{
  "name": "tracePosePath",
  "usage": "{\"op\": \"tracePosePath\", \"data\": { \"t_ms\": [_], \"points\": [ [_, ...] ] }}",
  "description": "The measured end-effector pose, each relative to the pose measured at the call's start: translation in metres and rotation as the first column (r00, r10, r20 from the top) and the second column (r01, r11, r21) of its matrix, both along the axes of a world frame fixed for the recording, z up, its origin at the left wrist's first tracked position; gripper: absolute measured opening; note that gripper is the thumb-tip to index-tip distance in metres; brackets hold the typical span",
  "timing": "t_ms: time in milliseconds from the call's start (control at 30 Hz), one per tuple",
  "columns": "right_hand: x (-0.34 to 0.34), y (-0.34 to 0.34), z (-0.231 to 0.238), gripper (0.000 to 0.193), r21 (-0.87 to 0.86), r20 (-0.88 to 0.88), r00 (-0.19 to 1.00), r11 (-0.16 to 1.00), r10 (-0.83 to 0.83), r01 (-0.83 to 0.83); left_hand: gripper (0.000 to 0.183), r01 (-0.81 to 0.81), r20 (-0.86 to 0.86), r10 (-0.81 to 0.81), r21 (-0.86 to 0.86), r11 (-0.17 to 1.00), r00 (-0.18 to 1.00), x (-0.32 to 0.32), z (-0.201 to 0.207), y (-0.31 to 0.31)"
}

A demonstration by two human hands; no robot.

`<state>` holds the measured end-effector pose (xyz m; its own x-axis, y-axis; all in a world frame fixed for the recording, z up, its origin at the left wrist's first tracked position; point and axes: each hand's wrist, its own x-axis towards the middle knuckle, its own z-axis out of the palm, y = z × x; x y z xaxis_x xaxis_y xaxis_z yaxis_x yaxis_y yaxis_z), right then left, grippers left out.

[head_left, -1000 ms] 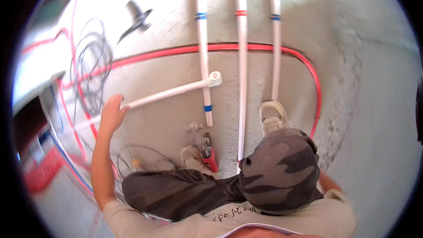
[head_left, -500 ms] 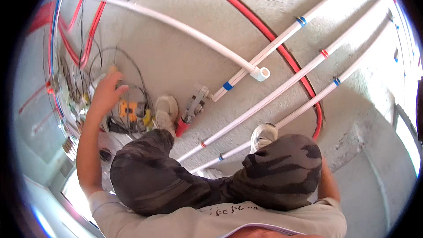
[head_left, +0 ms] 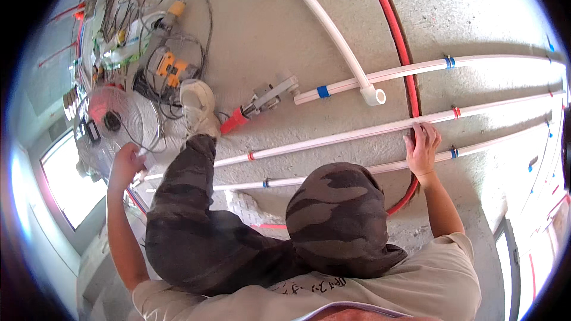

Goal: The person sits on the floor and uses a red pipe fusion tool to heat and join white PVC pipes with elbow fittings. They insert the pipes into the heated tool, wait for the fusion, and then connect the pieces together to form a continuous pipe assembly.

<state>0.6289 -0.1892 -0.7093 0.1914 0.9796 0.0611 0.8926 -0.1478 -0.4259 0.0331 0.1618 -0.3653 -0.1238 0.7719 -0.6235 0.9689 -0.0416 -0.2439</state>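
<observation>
My right hand [head_left: 423, 147] reaches down to the middle white pipe [head_left: 357, 135], its fingertips against the pipe close to where the red conduit [head_left: 397, 30] crosses. Those fingers are stretched out, with the thumb apart. At the far left my left hand [head_left: 125, 165] is closed beside the round wire-caged fan [head_left: 119, 120]. A small whitish bit shows at its fingers; what it is I cannot make out. A loose white pipe [head_left: 326, 21] ends in a white elbow fitting [head_left: 373, 96], which lies by the farther white pipe [head_left: 410, 71].
A grey hand tool with a red handle [head_left: 234, 120] lies beside my left shoe [head_left: 197, 106]. Behind it are a yellow power tool [head_left: 172, 70] and tangled black cables [head_left: 205, 6]. A nearer white pipe [head_left: 392, 167] runs under my legs. Blue clips [head_left: 449, 62] hold the pipes.
My left hand has come back from near the cables to beside the fan. My right hand, hidden before, now touches the middle pipe. The view has turned toward the right.
</observation>
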Motion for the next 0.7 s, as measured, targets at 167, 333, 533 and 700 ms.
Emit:
{"op": "tracePosePath", "data": {
  "t_ms": [167,333,533,700],
  "points": [
    [-0.001,0.005,0.002,0.060,-0.014,0.060,0.998,0.999,0.029,-0.028,0.024,-0.008,0.205,-0.027,0.170,0.985,0.978,0.018,-0.023,-0.019],
    [-0.004,0.006,0.009,0.061,0.015,0.012,1.000,1.000,0.008,-0.008,0.028,0.092,0.254,-0.100,0.040,0.995,0.962,0.030,-0.005,-0.055],
    [0.014,0.009,0.018,0.061,-0.035,0.012,0.991,0.991,0.133,-0.132,0.034,0.383,-0.335,-0.405,-0.133,0.914,0.851,0.055,0.086,0.117],
    [0.020,0.011,0.017,0.064,-0.054,0.003,0.981,0.979,0.195,-0.194,0.028,0.589,-0.203,-0.565,0.083,0.804,0.799,0.138,0.076,0.163]
  ]
}}
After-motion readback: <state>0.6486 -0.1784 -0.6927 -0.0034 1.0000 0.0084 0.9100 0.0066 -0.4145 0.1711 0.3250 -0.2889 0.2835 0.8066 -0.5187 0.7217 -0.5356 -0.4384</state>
